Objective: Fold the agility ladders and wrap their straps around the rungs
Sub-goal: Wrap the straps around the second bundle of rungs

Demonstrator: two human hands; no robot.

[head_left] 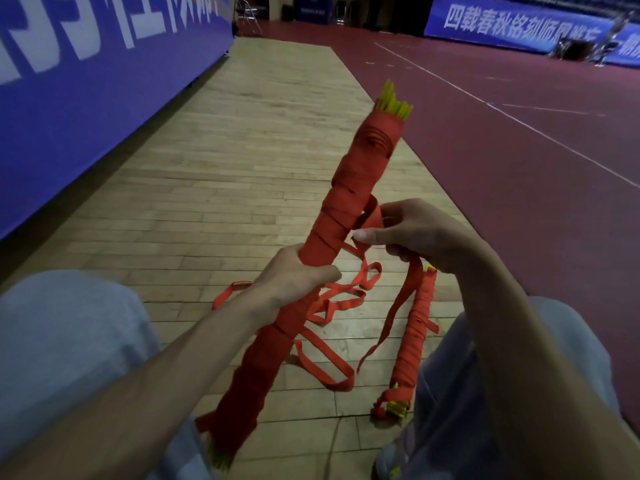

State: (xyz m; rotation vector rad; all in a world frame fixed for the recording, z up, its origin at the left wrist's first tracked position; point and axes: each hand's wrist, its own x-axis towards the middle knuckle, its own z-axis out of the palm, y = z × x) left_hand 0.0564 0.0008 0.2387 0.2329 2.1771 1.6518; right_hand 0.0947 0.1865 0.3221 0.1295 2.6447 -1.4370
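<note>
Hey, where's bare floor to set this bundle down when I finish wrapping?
The wooden floor ahead is bare, between the blue banner and the red court. Another bare patch lies between the left knee and the loose straps. Between the legs it is crowded: straps trail there and a wrapped bundle lies beside the right leg.

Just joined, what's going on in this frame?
A seated person is mid-wrap. The left hand grips a long bundle of yellow plastic rungs bound in red webbing around its middle, tilted upward. The right hand pinches the loose red fabric strap beside it; more slack lies on the wooden plank floor. A second wrapped red bundle lies by the right leg.
</note>
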